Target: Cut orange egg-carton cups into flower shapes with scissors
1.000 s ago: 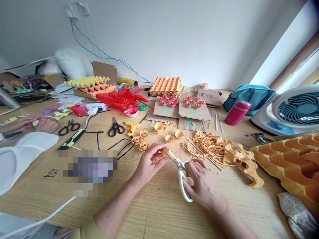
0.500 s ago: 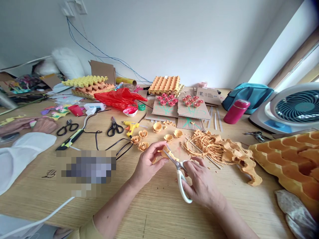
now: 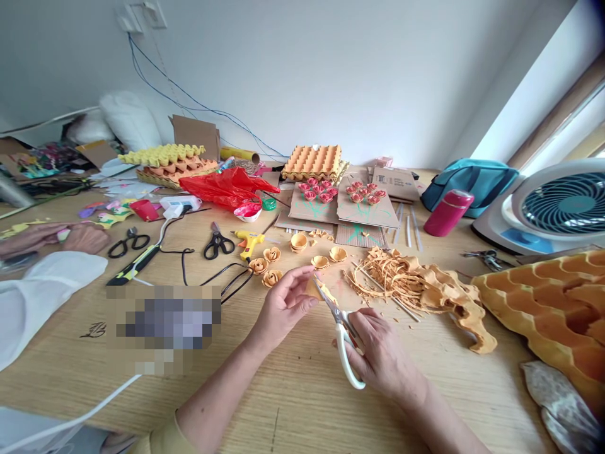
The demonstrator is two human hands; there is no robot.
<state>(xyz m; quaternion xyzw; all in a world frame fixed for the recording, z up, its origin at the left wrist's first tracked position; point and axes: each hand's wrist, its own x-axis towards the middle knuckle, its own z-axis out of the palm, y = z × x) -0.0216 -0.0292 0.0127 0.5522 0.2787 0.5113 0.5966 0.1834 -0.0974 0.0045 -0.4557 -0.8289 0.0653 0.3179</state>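
Note:
Near the middle of the table, my left hand (image 3: pixel 287 307) pinches a small orange carton piece (image 3: pixel 312 291) between thumb and fingers. My right hand (image 3: pixel 378 347) is wrapped round the white handles of a pair of scissors (image 3: pixel 350 356), whose blades lie against the piece. Just beyond my hands sit orange cups (image 3: pixel 299 242) and rolled carton roses (image 3: pixel 272 278). A yellow glue gun (image 3: pixel 249 243) lies behind the roses. To the right of the cups is a heap of orange strips (image 3: pixel 385 272).
Cardboard sheets with red flowers (image 3: pixel 316 189) lie at the back. Egg trays (image 3: pixel 553 296), a pink bottle (image 3: pixel 449 212) and a fan (image 3: pixel 562 205) stand right. Black scissors (image 3: pixel 218 243), a cable and another person's hands (image 3: pixel 85 239) are left.
The carton piece has turned a little between my left fingers, and the scissor blades look closer together. My right fingers have drawn in around the handles.

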